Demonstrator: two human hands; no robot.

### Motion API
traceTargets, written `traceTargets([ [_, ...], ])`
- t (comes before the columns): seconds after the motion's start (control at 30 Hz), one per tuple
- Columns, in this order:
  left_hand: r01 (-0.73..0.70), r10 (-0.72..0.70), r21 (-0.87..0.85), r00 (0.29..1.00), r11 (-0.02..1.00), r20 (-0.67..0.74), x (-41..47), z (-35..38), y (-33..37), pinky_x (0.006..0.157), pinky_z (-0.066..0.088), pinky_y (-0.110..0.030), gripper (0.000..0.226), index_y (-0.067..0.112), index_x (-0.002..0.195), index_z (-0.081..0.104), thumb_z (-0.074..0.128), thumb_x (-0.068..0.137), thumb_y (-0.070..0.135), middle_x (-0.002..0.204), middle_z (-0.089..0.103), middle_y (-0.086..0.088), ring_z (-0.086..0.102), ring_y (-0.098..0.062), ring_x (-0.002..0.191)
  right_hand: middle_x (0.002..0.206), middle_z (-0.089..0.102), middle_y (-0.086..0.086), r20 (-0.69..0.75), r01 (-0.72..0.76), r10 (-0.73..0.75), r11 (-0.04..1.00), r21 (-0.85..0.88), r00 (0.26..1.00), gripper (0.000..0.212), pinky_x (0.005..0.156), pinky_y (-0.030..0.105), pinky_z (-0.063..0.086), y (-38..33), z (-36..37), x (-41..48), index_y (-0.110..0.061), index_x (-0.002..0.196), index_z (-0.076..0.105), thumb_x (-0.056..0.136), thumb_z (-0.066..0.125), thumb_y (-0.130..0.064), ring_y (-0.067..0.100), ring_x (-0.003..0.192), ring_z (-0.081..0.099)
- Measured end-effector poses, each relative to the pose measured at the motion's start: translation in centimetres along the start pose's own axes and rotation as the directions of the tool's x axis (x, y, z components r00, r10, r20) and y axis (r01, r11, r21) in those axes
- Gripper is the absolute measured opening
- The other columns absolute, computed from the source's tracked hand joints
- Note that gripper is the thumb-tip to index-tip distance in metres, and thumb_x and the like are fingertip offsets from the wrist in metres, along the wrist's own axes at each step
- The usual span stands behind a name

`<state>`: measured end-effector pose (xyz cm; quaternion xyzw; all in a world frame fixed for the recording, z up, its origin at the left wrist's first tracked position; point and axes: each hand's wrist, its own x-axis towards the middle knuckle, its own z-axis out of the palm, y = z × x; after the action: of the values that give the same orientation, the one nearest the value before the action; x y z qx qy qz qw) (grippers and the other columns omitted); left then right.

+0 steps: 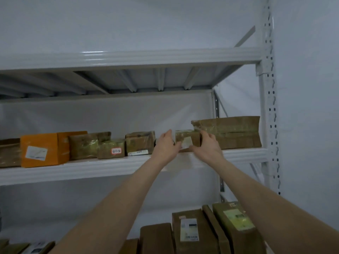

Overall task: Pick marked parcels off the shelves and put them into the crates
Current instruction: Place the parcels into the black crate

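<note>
Orange cardboard box (42,150) at the left of the middle shelf (110,167) bears a white printed label, too blurred to read. Right of it, a taped brown parcel (111,149) carries a red-edged tag with handwritten digits and dashes, not surely legible. Further right, the left hand (167,145) and right hand (208,146) each have their grip clamped on a small parcel (187,139) at the shelf's front edge. No crate shows, so this pick seems only begun.

Two bare arms reach upward, forearms converging. The left hand (167,144) and right hand (208,144) grip opposite sides of a small parcel (187,138), thumbs in front.
</note>
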<state>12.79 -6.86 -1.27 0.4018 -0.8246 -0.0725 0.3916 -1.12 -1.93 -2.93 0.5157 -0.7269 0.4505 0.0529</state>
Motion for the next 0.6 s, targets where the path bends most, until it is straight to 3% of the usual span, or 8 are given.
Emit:
traceTargets([
  [0.17,0.077,-0.057,-0.209,0.993,0.975,0.100,3.9,1.5,-0.1,0.098,0.038,-0.030,0.062,0.011,0.151,0.018,0.046,0.099,0.028,0.149,0.038,-0.013,0.042,-0.029,0.132,0.143,0.036,0.010,-0.014,0.006,-0.006,1.000,-0.015,1.000,0.080,0.103,0.041,0.042,-0.4,1.4,2.5,-0.019,0.150,0.026,0.083,0.066,-0.038,0.031,0.126,0.045],
  [0.23,0.100,-0.085,-0.282,0.994,0.954,0.066,4.4,1.9,-0.2,0.098,0.040,-0.032,0.058,0.013,0.150,0.024,0.046,0.098,0.027,0.145,0.044,-0.013,0.048,-0.029,0.125,0.142,0.041,0.010,-0.028,0.009,-0.009,1.000,0.007,1.000,0.078,0.104,0.042,0.041,-0.2,1.9,3.0,-0.019,0.149,0.030,0.083,0.066,-0.040,0.031,0.128,0.044],
  [0.3,0.120,-0.133,-0.433,0.991,0.894,0.001,4.3,2.2,-0.4,0.090,0.045,-0.030,0.054,0.014,0.146,0.033,0.049,0.097,0.027,0.139,0.050,-0.013,0.059,-0.022,0.103,0.139,0.047,0.009,-0.061,-0.010,0.017,0.994,0.109,0.998,0.073,0.103,0.041,0.041,0.0,2.1,3.2,-0.018,0.146,0.036,0.083,0.066,-0.041,0.029,0.126,0.046],
  [0.37,0.126,-0.193,-0.560,0.979,0.819,-0.062,3.5,2.2,-0.3,0.075,0.045,-0.024,0.050,0.012,0.140,0.042,0.054,0.095,0.031,0.129,0.056,-0.011,0.056,-0.011,0.077,0.133,0.052,0.009,-0.116,-0.033,0.063,0.969,0.244,0.991,0.063,0.100,0.038,0.043,-0.1,2.0,3.0,-0.015,0.140,0.044,0.087,0.063,-0.043,0.027,0.120,0.052],
  [0.4,0.131,-0.228,-0.597,0.969,0.792,-0.090,3.2,2.2,-0.1,0.074,0.046,-0.024,0.050,0.012,0.137,0.046,0.056,0.094,0.034,0.127,0.057,-0.009,0.056,-0.011,0.078,0.128,0.056,0.009,-0.143,-0.046,0.093,0.952,0.303,0.985,0.058,0.098,0.038,0.045,-0.3,1.8,2.9,-0.013,0.136,0.050,0.088,0.060,-0.045,0.027,0.115,0.055],
  [0.5,0.214,-0.368,-0.693,0.926,0.688,-0.080,2.7,2.1,0.2,0.098,0.045,-0.036,0.053,0.010,0.128,0.055,0.060,0.089,0.046,0.129,0.057,-0.007,0.056,-0.024,0.112,0.103,0.068,0.006,-0.151,-0.124,0.209,0.891,0.436,0.966,0.039,0.092,0.041,0.049,-0.7,0.8,2.2,-0.018,0.106,0.065,0.091,0.053,-0.052,0.026,0.097,0.062],
  [0.53,0.250,-0.397,-0.715,0.917,0.653,-0.042,2.5,1.9,0.6,0.100,0.045,-0.040,0.050,0.009,0.121,0.060,0.062,0.088,0.046,0.127,0.059,-0.009,0.056,-0.027,0.114,0.095,0.069,0.005,-0.131,-0.150,0.233,0.877,0.456,0.964,0.034,0.090,0.042,0.051,-0.7,0.4,2.2,-0.019,0.097,0.066,0.091,0.054,-0.051,0.025,0.093,0.063],
  [0.6,0.291,-0.417,-0.753,0.909,0.590,0.025,2.1,1.6,1.1,0.093,0.050,-0.038,0.027,0.010,0.090,0.067,0.066,0.087,0.036,0.114,0.066,-0.014,0.061,-0.029,0.105,0.091,0.070,0.004,-0.081,-0.179,0.259,0.831,0.526,0.962,0.031,0.089,0.041,0.052,-0.5,-0.2,2.2,-0.016,0.098,0.068,0.088,0.063,-0.044,0.024,0.090,0.064],
])
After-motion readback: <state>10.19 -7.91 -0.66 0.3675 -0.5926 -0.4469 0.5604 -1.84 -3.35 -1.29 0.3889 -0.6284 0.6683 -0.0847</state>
